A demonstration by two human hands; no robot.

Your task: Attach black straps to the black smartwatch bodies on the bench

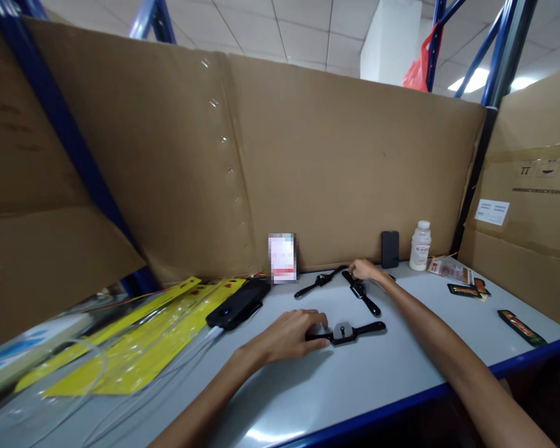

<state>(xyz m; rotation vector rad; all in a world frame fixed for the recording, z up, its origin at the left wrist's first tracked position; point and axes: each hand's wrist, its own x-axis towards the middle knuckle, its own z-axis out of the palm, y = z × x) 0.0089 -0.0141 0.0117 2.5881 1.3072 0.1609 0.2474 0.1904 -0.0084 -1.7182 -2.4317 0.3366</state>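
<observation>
My left hand point(298, 336) is closed around the left handle of a black spokeshave point(350, 335), which has a greyish blade plate in its middle. That tool is at the front of the grey tabletop point(280, 392). Farther back, my right hand point(363, 269) has its fingers closed at the far handle end of a second black spokeshave point(358, 290), which points toward me at a slant. To the left of it lies a third black spokeshave point(321, 281), touched by neither hand. The fingertips of my right hand are small and partly hidden.
At left lie yellow cards in clear plastic point(158, 336) and a black power bank point(236, 305) with white cables. Behind stand a blurred white card point(283, 258), a dark phone point(390, 249) and a white bottle point(420, 246). Small dark packets point(520, 326) lie right. Cardboard point(331, 168) walls the back.
</observation>
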